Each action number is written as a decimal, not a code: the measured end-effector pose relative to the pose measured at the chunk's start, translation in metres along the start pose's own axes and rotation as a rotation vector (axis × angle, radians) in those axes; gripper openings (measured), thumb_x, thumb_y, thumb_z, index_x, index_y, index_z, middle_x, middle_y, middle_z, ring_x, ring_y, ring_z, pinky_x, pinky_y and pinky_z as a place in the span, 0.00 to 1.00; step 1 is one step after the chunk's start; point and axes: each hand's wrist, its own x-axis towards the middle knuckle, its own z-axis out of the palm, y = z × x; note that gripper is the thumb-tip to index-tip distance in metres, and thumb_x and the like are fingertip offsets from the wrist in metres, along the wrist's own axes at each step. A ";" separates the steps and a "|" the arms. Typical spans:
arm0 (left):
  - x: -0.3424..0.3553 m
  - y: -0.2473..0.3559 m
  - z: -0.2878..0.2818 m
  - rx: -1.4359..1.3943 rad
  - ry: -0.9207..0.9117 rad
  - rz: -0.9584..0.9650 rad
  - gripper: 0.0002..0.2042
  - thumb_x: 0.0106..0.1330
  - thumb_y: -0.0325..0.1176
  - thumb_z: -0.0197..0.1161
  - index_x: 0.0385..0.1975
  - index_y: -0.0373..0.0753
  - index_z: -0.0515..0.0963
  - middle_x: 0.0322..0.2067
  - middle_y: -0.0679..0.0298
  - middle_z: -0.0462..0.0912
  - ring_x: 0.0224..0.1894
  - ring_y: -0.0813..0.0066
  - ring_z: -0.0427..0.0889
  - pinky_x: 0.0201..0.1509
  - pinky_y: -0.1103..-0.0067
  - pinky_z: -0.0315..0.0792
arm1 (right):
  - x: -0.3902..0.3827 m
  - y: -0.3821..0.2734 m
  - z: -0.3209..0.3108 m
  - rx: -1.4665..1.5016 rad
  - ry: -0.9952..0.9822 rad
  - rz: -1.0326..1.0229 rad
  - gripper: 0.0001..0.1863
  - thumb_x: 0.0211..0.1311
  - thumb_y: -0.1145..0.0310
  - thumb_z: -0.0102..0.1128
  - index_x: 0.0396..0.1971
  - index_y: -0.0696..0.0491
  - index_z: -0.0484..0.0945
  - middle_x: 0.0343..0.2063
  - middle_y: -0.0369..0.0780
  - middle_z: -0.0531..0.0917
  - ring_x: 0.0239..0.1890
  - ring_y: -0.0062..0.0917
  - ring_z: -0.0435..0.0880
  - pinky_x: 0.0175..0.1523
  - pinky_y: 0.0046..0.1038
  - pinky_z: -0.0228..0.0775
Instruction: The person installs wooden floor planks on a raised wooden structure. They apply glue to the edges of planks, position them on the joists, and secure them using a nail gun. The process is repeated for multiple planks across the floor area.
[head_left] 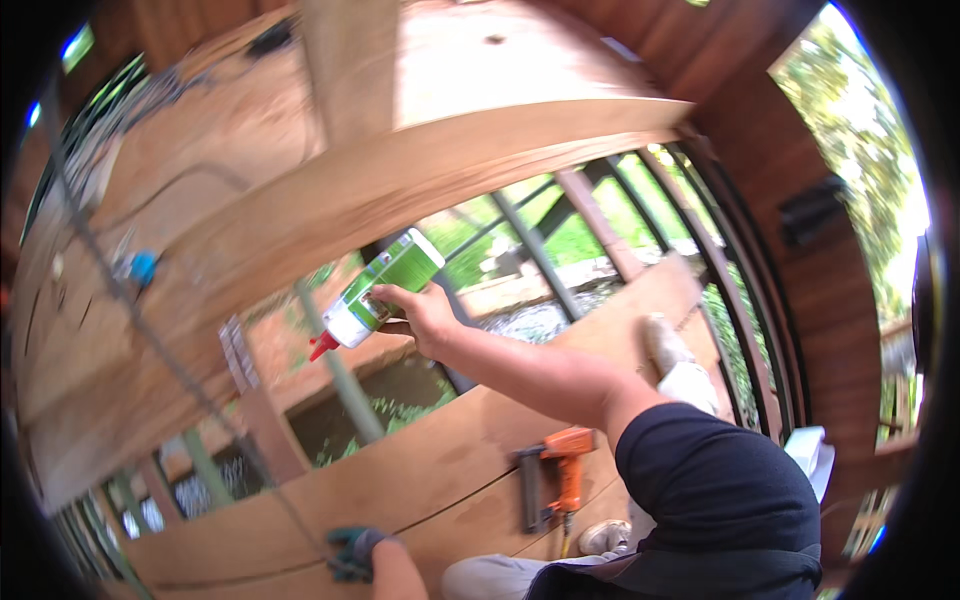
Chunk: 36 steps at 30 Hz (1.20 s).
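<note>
A long wooden beam (480,145) spans the view, with broad floor boards (415,470) below it, parted by a dark seam (455,502). Metal bars (538,255) slant behind, between beam and boards. On the boards an orange nail gun (568,470) lies apart from both hands. Smaller is the green-and-white glue bottle (395,268), in the air before the bars, tipped nozzle-down toward the left. The bare right hand (425,315) is clamped around it, thumb over the near side. The gloved left hand (358,553) is low on the boards, well apart from the right; blur leaves unclear whether it grips anything or just leans there. Smallest is the red nozzle (322,346), seemingly clear of any wood. As far as this shows, the bottle is already picked up and upended; no glue bead can be made out, though blur could hide one, so how much remains I cannot judge.
</note>
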 end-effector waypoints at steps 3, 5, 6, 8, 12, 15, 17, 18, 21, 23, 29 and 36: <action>0.009 -0.031 0.016 -0.638 0.274 -0.329 0.37 0.66 0.70 0.40 0.72 0.58 0.59 0.72 0.68 0.61 0.72 0.66 0.63 0.69 0.37 0.45 | -0.025 -0.112 -0.093 -0.057 0.003 -0.198 0.21 0.58 0.62 0.70 0.47 0.57 0.77 0.41 0.43 0.84 0.42 0.31 0.86 0.42 0.37 0.85; 0.006 -0.044 0.020 0.361 0.090 -0.081 0.36 0.67 0.68 0.41 0.71 0.56 0.60 0.70 0.67 0.63 0.70 0.66 0.64 0.68 0.40 0.48 | -0.060 -0.186 -0.176 -0.079 0.123 -0.217 0.22 0.60 0.59 0.69 0.48 0.57 0.77 0.41 0.44 0.84 0.41 0.33 0.86 0.42 0.37 0.85; 0.002 -0.045 0.021 0.264 0.097 -0.102 0.36 0.67 0.68 0.41 0.71 0.56 0.60 0.70 0.67 0.63 0.70 0.66 0.64 0.68 0.40 0.48 | -0.086 -0.218 -0.223 -0.099 0.135 -0.295 0.21 0.62 0.58 0.66 0.49 0.54 0.77 0.43 0.44 0.83 0.44 0.34 0.86 0.46 0.37 0.83; -0.011 -0.033 0.018 0.467 -0.048 -0.043 0.35 0.67 0.66 0.43 0.70 0.53 0.61 0.68 0.66 0.65 0.68 0.66 0.66 0.66 0.44 0.50 | -0.162 -0.273 -0.319 -0.118 0.281 -0.403 0.23 0.65 0.54 0.61 0.54 0.51 0.75 0.48 0.43 0.82 0.50 0.33 0.83 0.52 0.36 0.80; -0.041 0.025 0.007 0.711 -0.274 0.079 0.33 0.68 0.62 0.46 0.67 0.49 0.64 0.64 0.63 0.69 0.63 0.66 0.69 0.64 0.51 0.56 | -0.352 -0.321 -0.488 0.075 0.555 -0.721 0.26 0.64 0.58 0.64 0.56 0.57 0.70 0.50 0.44 0.80 0.52 0.36 0.82 0.59 0.41 0.76; -0.058 0.053 -0.003 0.818 -0.539 0.109 0.31 0.68 0.59 0.49 0.66 0.46 0.66 0.61 0.62 0.72 0.60 0.66 0.71 0.62 0.56 0.60 | -0.480 -0.318 -0.578 0.255 0.947 -0.878 0.25 0.62 0.61 0.66 0.55 0.54 0.71 0.49 0.42 0.80 0.51 0.33 0.82 0.57 0.40 0.78; -0.059 0.052 -0.015 0.853 -0.787 0.069 0.31 0.68 0.57 0.50 0.65 0.44 0.67 0.59 0.61 0.73 0.58 0.66 0.72 0.61 0.59 0.62 | -0.534 -0.304 -0.626 0.292 1.126 -0.954 0.24 0.60 0.61 0.67 0.54 0.52 0.72 0.48 0.41 0.81 0.50 0.32 0.83 0.53 0.39 0.80; -0.057 0.050 -0.022 0.848 -0.927 0.020 0.30 0.68 0.56 0.51 0.64 0.43 0.68 0.58 0.60 0.74 0.57 0.66 0.73 0.60 0.60 0.63 | -0.546 -0.296 -0.649 0.318 1.111 -0.935 0.24 0.59 0.60 0.68 0.53 0.51 0.73 0.48 0.40 0.81 0.49 0.32 0.83 0.52 0.39 0.80; -0.058 0.054 -0.039 0.714 -1.349 -0.214 0.29 0.69 0.53 0.53 0.63 0.40 0.70 0.56 0.59 0.77 0.54 0.66 0.75 0.58 0.65 0.67 | -0.536 -0.277 -0.710 0.303 1.350 -0.789 0.26 0.56 0.59 0.70 0.53 0.49 0.74 0.46 0.37 0.82 0.46 0.32 0.84 0.51 0.38 0.82; -0.075 0.081 -0.041 0.542 -1.590 -0.282 0.28 0.69 0.51 0.54 0.62 0.38 0.71 0.54 0.58 0.79 0.52 0.66 0.76 0.57 0.68 0.69 | -0.498 -0.266 -0.738 0.306 1.258 -0.723 0.27 0.55 0.58 0.71 0.53 0.48 0.74 0.45 0.37 0.81 0.46 0.32 0.82 0.53 0.40 0.80; -0.265 0.268 -0.007 0.546 -1.926 0.458 0.23 0.68 0.49 0.58 0.52 0.36 0.79 0.38 0.56 0.84 0.38 0.66 0.81 0.45 0.73 0.75 | -0.337 -0.276 -0.782 0.409 1.111 -0.650 0.21 0.56 0.61 0.70 0.50 0.44 0.76 0.43 0.33 0.82 0.43 0.28 0.82 0.47 0.38 0.80; -0.557 0.386 -0.011 0.390 -2.110 0.896 0.36 0.62 0.52 0.65 0.62 0.29 0.70 0.59 0.39 0.73 0.62 0.48 0.74 0.66 0.65 0.67 | -0.179 -0.337 -0.846 0.559 0.943 -0.633 0.21 0.58 0.62 0.70 0.51 0.46 0.75 0.44 0.35 0.81 0.46 0.29 0.82 0.52 0.42 0.78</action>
